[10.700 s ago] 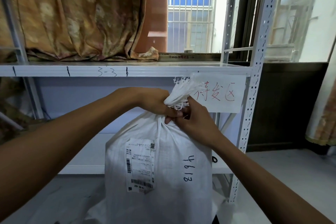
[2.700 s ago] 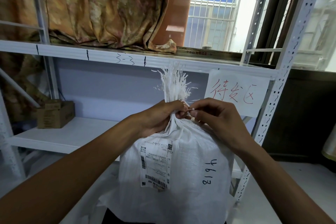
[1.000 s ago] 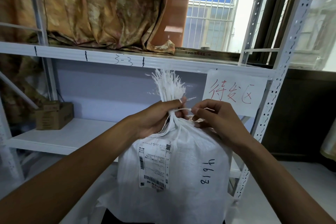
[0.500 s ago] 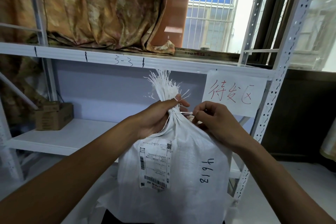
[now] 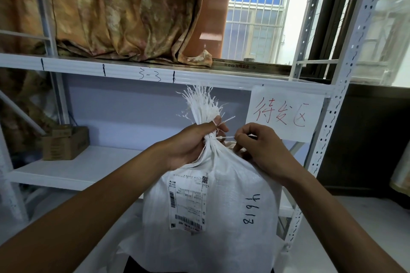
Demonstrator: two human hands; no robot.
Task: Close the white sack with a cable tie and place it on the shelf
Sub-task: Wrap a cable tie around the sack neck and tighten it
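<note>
Before shelf (image 5: 133,71): left hand (image 5: 188,144) grip clenches white sack (image 5: 210,206) neck; right hand (image 5: 261,148) pinches cable tie (image 5: 226,138).

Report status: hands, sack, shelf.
Left hand grips gathered neck of white woven sack. Right hand pinches thin white cable tie. Sack not shelved.

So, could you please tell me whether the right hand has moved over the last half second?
Yes, slightly. The right hand has pulled rightward, away from the sack neck, toward the paper sign, drawing the cable tie tail out.
</note>
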